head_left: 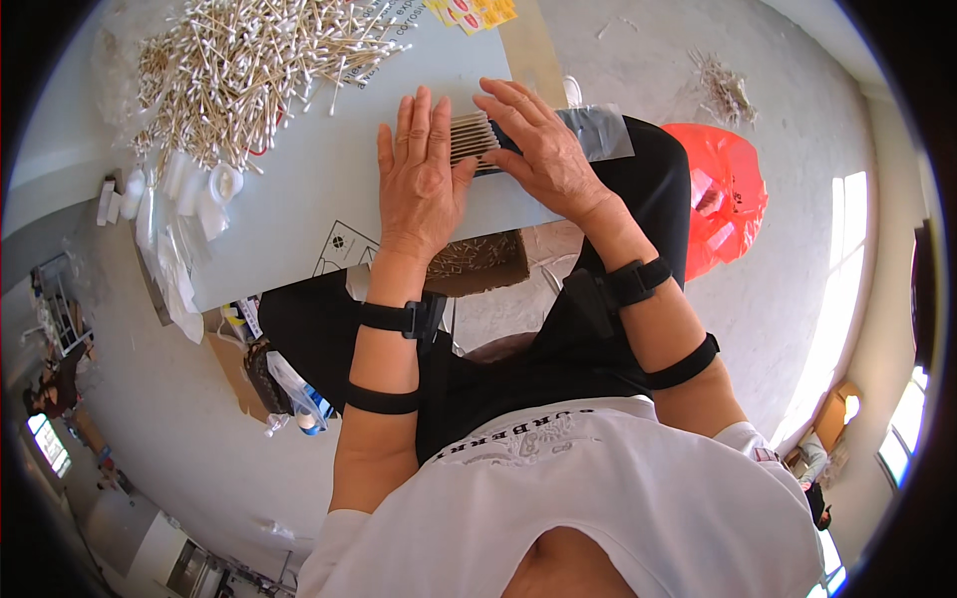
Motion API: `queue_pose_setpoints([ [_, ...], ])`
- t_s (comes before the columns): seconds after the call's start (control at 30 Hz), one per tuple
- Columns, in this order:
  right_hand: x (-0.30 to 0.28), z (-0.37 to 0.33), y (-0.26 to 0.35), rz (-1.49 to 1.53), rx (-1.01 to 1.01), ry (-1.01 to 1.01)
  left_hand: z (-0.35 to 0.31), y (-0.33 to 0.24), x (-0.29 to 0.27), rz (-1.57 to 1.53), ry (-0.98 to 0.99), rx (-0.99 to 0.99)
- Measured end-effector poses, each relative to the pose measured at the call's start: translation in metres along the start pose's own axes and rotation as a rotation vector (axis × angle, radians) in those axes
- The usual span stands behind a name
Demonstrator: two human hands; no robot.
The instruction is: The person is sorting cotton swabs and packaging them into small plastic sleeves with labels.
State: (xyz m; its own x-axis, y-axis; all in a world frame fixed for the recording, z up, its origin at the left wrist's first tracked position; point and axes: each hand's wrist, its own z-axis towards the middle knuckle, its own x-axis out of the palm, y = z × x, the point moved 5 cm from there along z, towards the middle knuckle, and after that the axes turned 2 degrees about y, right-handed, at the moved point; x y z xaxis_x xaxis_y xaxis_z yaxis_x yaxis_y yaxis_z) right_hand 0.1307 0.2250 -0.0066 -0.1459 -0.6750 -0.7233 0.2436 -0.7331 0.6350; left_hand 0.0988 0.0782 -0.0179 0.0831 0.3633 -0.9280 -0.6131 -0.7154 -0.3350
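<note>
Several cotton swabs [471, 140] lie side by side in a neat row on the grey board tabletop [299, 224], between my two hands. Flat on the board at the row's left end rests my left hand [423, 179], fingers stretched out and thumb along the swabs. At the other end, my right hand [550, 151] has its fingers extended and its thumb apart, touching the row. A clear, greyish plastic piece [603, 133] sticks out past my right wrist over the board's edge. The swab tips are mostly covered by my hands.
A big heap of loose cotton swabs [249, 75] covers the board's far left. Nearer stand a white roll [225, 182] and clear plastic bags [167, 244]. Yellow printed sheets [474, 12] lie at the far edge. A cardboard box [513, 261] sits below; a red bag [733, 164] is right.
</note>
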Motion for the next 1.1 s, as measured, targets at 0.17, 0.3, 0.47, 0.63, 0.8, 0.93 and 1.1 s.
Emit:
queue_pose_setpoints([
  [0.17,0.014,-0.010,-0.005,-0.239,-0.121,0.146,-0.008,-0.002,0.011,0.044,0.086,0.004],
  [0.3,0.014,-0.015,-0.004,-0.244,-0.167,0.029,-0.009,-0.006,0.014,0.063,0.115,-0.009],
  [0.47,-0.031,-0.029,-0.022,-0.093,0.352,-0.324,-0.010,-0.008,0.016,0.057,0.123,-0.006],
  [0.63,-0.026,-0.028,-0.024,-0.445,0.334,0.043,-0.004,-0.026,0.024,0.020,0.114,0.006],
  [0.8,-0.018,-0.009,-0.017,-0.508,0.463,0.230,0.002,-0.040,0.036,0.029,0.067,0.003],
  [0.93,-0.024,-0.012,-0.033,-0.389,0.529,0.183,0.003,-0.046,0.039,0.063,0.057,-0.005],
  [1.1,-0.028,-0.018,-0.036,-0.284,0.537,0.114,-0.002,-0.056,0.042,0.004,0.094,0.015],
])
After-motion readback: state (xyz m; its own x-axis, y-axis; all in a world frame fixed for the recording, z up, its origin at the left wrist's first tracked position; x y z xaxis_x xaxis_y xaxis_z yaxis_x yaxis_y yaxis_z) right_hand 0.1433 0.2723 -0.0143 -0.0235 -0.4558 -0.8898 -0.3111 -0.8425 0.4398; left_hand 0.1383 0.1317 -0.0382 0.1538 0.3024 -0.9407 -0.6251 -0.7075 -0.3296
